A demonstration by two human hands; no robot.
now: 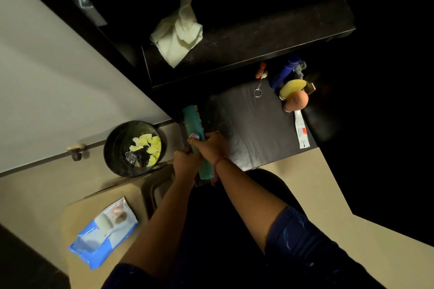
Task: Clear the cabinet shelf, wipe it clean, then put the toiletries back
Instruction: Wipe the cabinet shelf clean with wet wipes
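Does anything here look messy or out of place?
Yes: a crumpled white cloth is slumped over the front edge of the dark shelf, partly hanging off. The shelf also shows pale specks, like dust. Both hands, left and right, grip a teal comb.

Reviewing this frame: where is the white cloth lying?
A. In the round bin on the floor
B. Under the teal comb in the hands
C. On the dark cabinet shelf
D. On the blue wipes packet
C: the white cloth lies crumpled on the dark cabinet shelf, apart from both hands and the bin.
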